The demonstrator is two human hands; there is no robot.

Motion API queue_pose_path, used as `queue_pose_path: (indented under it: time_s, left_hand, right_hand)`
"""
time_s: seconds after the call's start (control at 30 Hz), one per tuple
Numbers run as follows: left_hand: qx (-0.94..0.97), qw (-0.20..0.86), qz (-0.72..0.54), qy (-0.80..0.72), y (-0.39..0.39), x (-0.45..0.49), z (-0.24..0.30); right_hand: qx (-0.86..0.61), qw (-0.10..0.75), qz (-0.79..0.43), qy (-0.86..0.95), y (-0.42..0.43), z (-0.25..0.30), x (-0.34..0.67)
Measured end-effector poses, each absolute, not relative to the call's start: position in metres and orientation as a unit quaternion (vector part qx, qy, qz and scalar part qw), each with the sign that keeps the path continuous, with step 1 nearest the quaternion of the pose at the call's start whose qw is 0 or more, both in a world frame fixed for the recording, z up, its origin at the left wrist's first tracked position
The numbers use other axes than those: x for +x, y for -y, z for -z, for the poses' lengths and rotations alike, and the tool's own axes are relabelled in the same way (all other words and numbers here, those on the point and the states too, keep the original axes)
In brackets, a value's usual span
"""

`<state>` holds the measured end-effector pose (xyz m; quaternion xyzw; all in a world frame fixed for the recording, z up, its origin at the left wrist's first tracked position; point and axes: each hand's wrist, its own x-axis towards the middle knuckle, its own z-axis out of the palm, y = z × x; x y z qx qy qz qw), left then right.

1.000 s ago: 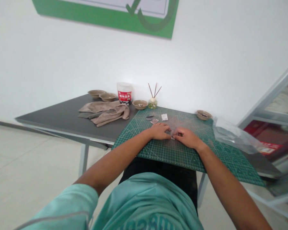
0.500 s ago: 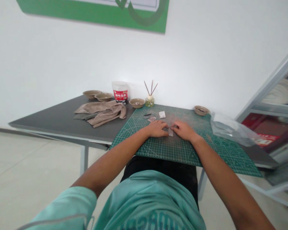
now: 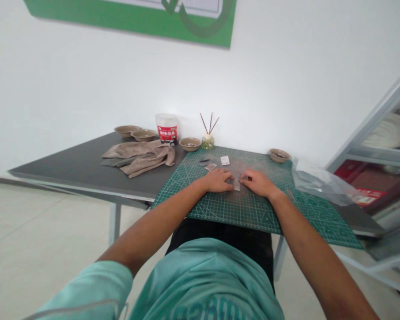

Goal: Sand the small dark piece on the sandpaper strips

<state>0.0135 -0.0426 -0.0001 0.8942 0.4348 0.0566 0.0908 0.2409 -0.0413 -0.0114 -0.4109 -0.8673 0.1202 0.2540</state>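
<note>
A small clear plastic packet (image 3: 236,185) lies on the green cutting mat (image 3: 233,206). My left hand (image 3: 217,181) is closed at the packet's left edge, forefinger above and thumb below. Just to the right, my right hand (image 3: 257,182) has its thumb and forefinger pinched together near the packet's upper right corner. Whatever the right fingertips hold, if anything, is too small to make out. Beyond the left hand lie another small clear packet (image 3: 211,167), a dark flat strip (image 3: 204,162) and a white square packet (image 3: 224,160).
A brown cloth (image 3: 143,155) is spread on the dark table (image 3: 70,164) at left. Along the wall stand bowls (image 3: 190,143), a red-labelled tub (image 3: 167,130) and a reed diffuser (image 3: 208,141). Another bowl (image 3: 279,155) and a clear plastic bag (image 3: 320,180) sit at right, beside a shelf (image 3: 380,153).
My right fingertips have shifted slightly right, away from the packet's upper edge. My left hand stays at the packet. The view has moved a little.
</note>
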Motion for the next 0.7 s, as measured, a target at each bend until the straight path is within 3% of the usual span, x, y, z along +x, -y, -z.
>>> queue_pose_path:
  time_s: [0.7]
  left_hand:
    - [0.894,0.091,-0.06,-0.434,0.0416,0.0128,0.0017]
  right_hand:
    - [-0.414,0.249,-0.133,0.865,0.0435,0.0088,0.244]
